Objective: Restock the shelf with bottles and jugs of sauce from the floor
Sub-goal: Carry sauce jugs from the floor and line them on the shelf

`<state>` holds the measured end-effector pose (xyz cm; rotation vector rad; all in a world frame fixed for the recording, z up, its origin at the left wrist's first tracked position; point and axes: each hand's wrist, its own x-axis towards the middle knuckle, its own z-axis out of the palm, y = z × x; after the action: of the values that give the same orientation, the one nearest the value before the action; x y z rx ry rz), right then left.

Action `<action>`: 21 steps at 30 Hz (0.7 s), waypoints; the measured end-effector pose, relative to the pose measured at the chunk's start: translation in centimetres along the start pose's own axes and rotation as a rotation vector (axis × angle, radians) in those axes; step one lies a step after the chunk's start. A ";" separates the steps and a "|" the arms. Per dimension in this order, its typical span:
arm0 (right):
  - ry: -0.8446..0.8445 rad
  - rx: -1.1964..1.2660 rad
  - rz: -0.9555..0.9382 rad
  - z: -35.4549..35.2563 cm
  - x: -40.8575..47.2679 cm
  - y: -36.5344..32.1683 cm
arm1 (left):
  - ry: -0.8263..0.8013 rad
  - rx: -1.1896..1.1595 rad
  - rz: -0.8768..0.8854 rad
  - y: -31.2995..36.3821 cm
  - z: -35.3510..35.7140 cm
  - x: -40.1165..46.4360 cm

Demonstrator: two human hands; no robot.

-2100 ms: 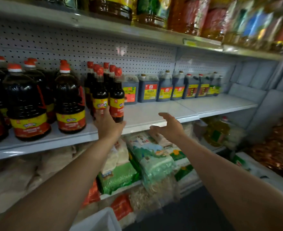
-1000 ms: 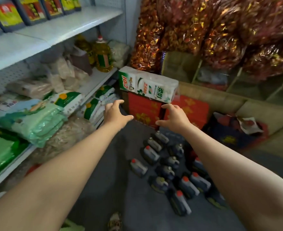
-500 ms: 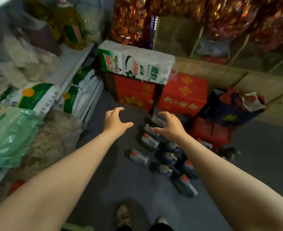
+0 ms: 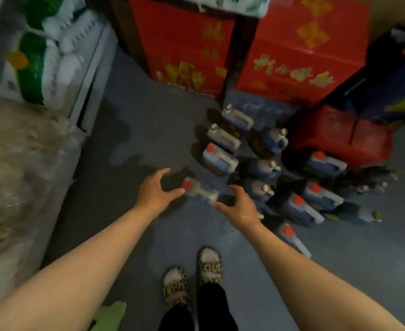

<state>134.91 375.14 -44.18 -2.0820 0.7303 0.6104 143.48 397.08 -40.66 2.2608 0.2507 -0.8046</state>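
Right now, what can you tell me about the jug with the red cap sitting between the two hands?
The jug is small, of pale see-through plastic, with a red cap and a handle along its top. It stands on the grey floor, apart from the other jugs, blurred. The left hand and right hand reach for it with spread fingers; whether they touch it, I cannot tell.

1. The two red cardboard boxes with yellow print (image 4: 292, 51) are cut off by the top edge.
2. The right hand (image 4: 241, 207) hides part of a dark plastic sauce jug (image 4: 260, 188) on the grey floor.
3. The green-and-white sacks (image 4: 41, 51) on the bottom shelf are blurred, their print unreadable.
4. The jugs' labels are too dim to read.
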 end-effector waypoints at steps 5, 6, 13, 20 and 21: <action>-0.003 0.154 0.055 8.0 7.4 8.4 | -0.103 -0.063 -0.004 -7.6 7.5 8.9; -0.004 0.175 0.060 9.4 8.8 10.0 | -0.123 -0.078 -0.002 -8.9 8.9 10.5; -0.038 0.226 0.042 17.1 16.7 18.3 | -0.240 -0.105 0.067 -16.7 16.7 20.2; -0.043 0.319 -0.047 20.2 21.9 21.3 | -0.367 -0.053 0.241 -20.0 19.9 25.2; -0.050 0.327 -0.059 20.5 22.3 21.6 | -0.366 -0.040 0.262 -20.5 20.1 25.7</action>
<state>132.80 375.23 -81.28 -1.7740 0.6875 0.4734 146.15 396.90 -79.08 2.0077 -0.1944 -1.0370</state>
